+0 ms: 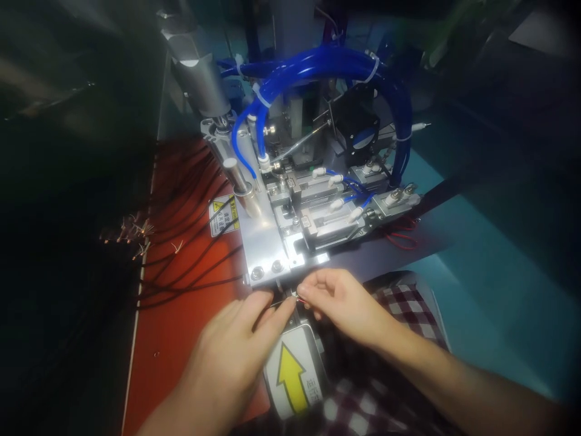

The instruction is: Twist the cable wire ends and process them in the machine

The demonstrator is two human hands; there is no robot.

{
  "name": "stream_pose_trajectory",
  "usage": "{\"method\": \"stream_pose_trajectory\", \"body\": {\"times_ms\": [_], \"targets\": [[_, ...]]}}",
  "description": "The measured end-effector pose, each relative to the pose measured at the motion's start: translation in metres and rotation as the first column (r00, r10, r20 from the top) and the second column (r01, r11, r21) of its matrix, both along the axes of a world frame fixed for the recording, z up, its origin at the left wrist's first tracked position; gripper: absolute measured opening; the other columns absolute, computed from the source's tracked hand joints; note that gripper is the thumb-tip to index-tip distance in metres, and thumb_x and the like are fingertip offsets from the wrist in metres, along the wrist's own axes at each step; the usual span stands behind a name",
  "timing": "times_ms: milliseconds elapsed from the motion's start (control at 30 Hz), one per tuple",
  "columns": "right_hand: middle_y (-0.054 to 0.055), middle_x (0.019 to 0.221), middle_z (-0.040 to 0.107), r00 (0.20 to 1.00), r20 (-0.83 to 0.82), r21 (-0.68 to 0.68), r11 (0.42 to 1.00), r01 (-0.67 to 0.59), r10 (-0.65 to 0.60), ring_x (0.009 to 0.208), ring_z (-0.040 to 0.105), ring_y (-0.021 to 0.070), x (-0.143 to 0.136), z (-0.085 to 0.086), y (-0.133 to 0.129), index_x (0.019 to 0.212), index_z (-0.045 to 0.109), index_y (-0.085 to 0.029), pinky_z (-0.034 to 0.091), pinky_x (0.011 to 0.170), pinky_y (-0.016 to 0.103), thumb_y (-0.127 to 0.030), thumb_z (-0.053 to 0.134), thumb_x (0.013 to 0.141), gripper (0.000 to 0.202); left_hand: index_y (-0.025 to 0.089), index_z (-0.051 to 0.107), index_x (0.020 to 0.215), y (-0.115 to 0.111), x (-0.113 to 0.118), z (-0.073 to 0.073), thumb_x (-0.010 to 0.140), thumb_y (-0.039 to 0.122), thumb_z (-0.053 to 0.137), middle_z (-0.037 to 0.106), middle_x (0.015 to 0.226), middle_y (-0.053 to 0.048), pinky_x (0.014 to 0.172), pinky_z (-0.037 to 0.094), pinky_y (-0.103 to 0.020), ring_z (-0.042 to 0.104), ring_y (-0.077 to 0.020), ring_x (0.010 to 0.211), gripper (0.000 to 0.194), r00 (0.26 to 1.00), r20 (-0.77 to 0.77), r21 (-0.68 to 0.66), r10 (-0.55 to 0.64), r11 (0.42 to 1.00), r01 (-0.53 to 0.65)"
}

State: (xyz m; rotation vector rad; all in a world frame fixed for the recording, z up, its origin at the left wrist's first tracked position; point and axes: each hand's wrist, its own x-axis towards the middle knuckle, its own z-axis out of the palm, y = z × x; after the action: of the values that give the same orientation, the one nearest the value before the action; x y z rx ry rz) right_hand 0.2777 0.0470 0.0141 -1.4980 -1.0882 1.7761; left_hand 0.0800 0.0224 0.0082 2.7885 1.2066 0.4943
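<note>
My left hand (pixel 242 339) is at the front edge of the metal machine plate (pixel 265 242), with thumb and fingers pressed together. Just to its right, my right hand (pixel 338 300) pinches a thin red wire (pixel 301 299) between thumb and forefinger. The fingertips of both hands nearly meet around a small light-coloured piece at the wire. What lies under my left fingers is hidden. Below the hands is a white label (pixel 293 372) with a yellow arrow pointing toward the machine.
Black cables (pixel 195 281) with bare copper ends lie across the orange surface (pixel 181 339) on the left. Blue air hoses (pixel 327 63) arch over the machine's cylinders. An upright metal cylinder (pixel 200 82) stands at the back left. Red wires (pixel 403 236) hang at right.
</note>
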Motion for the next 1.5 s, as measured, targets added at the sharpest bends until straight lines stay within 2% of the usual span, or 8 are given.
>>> {"method": "stream_pose_trajectory", "body": {"times_ms": [167, 400, 700, 833, 933, 1067, 1300, 1500], "targets": [[-0.004, 0.057, 0.056, 1.000, -0.023, -0.043, 0.999, 0.018, -0.019, 0.047, 0.047, 0.0086, -0.001, 0.001, 0.003, 0.061, 0.057, -0.016, 0.039, 0.052, 0.023, -0.022, 0.062, 0.080, 0.021, 0.022, 0.058, 0.122, 0.000, 0.001, -0.005, 0.093, 0.013, 0.032, 0.057, 0.092, -0.008, 0.054, 0.044, -0.024, 0.053, -0.0163, 0.070, 0.040, 1.000, 0.007, 0.023, 0.031, 0.999, -0.031], [-0.004, 0.058, 0.055, 0.993, -0.117, -0.088, 0.996, 0.006, -0.017, 0.048, 0.046, 0.0076, 0.001, -0.004, 0.003, 0.061, 0.057, -0.015, 0.037, 0.053, 0.023, -0.026, 0.062, 0.081, 0.023, 0.024, 0.059, 0.121, -0.001, 0.003, 0.006, 0.090, 0.011, 0.035, 0.058, 0.092, -0.007, 0.057, 0.046, -0.023, 0.056, -0.0163, 0.073, 0.041, 0.997, -0.042, -0.105, 0.063, 0.992, -0.067], [-0.004, 0.058, 0.055, 0.992, -0.129, -0.074, 0.997, 0.007, -0.017, 0.049, 0.046, 0.0084, 0.001, -0.007, 0.001, 0.062, 0.056, -0.016, 0.037, 0.053, 0.024, -0.036, 0.068, 0.076, 0.027, 0.031, 0.064, 0.114, -0.004, 0.003, -0.020, 0.090, 0.019, 0.036, 0.059, 0.084, -0.005, 0.053, 0.045, -0.023, 0.056, -0.0163, 0.069, 0.039, 0.978, 0.120, -0.051, 0.172, 0.985, -0.167], [-0.004, 0.059, 0.056, 0.987, -0.161, -0.067, 0.998, 0.012, -0.023, 0.050, 0.046, 0.0082, 0.003, -0.011, -0.001, 0.064, 0.059, -0.015, 0.037, 0.055, 0.024, -0.038, 0.067, 0.077, 0.028, 0.031, 0.062, 0.117, -0.003, 0.003, -0.008, 0.091, 0.018, 0.035, 0.060, 0.088, -0.005, 0.055, 0.047, -0.023, 0.058, -0.0164, 0.072, 0.040, 0.985, 0.085, -0.091, 0.151, 0.986, -0.143], [-0.004, 0.057, 0.055, 0.979, -0.202, -0.047, 0.999, -0.007, -0.003, 0.052, 0.047, 0.0089, 0.006, -0.012, -0.002, 0.066, 0.061, -0.015, 0.038, 0.060, 0.024, -0.039, 0.065, 0.080, 0.028, 0.030, 0.061, 0.120, -0.002, 0.003, 0.004, 0.092, 0.017, 0.036, 0.060, 0.093, -0.006, 0.061, 0.050, -0.023, 0.060, -0.0163, 0.077, 0.040, 0.989, 0.060, -0.198, 0.132, 0.973, -0.118], [-0.003, 0.056, 0.055, 0.975, -0.223, -0.008, 1.000, -0.012, 0.010, 0.056, 0.049, 0.0112, 0.011, -0.011, -0.003, 0.068, 0.064, -0.015, 0.039, 0.064, 0.026, -0.039, 0.061, 0.082, 0.028, 0.031, 0.062, 0.118, -0.001, 0.002, 0.009, 0.091, 0.019, 0.037, 0.061, 0.088, -0.004, 0.059, 0.051, -0.022, 0.061, -0.0156, 0.074, 0.039, 0.982, 0.090, -0.285, 0.163, 0.949, -0.132], [-0.003, 0.060, 0.054, 0.987, -0.156, -0.017, 0.999, 0.036, -0.038, 0.055, 0.047, 0.0103, 0.013, -0.007, -0.012, 0.070, 0.060, -0.015, 0.037, 0.055, 0.024, -0.036, 0.067, 0.076, 0.022, 0.026, 0.060, 0.121, 0.000, 0.005, 0.010, 0.093, 0.014, 0.031, 0.059, 0.095, -0.007, 0.064, 0.052, -0.023, 0.060, -0.0167, 0.080, 0.042, 0.995, 0.020, -0.139, 0.100, 0.986, -0.096], [-0.005, 0.054, 0.051, 0.991, -0.093, -0.039, 0.995, 0.095, -0.098, 0.052, 0.046, 0.0104, 0.004, -0.005, -0.016, 0.068, 0.060, -0.016, 0.037, 0.051, 0.024, -0.031, 0.070, 0.071, 0.018, 0.027, 0.060, 0.121, 0.001, 0.005, 0.010, 0.091, 0.012, 0.034, 0.059, 0.095, -0.006, 0.062, 0.051, -0.021, 0.059, -0.0160, 0.079, 0.043, 0.995, -0.015, -0.130, 0.095, 0.987, -0.096]]}}
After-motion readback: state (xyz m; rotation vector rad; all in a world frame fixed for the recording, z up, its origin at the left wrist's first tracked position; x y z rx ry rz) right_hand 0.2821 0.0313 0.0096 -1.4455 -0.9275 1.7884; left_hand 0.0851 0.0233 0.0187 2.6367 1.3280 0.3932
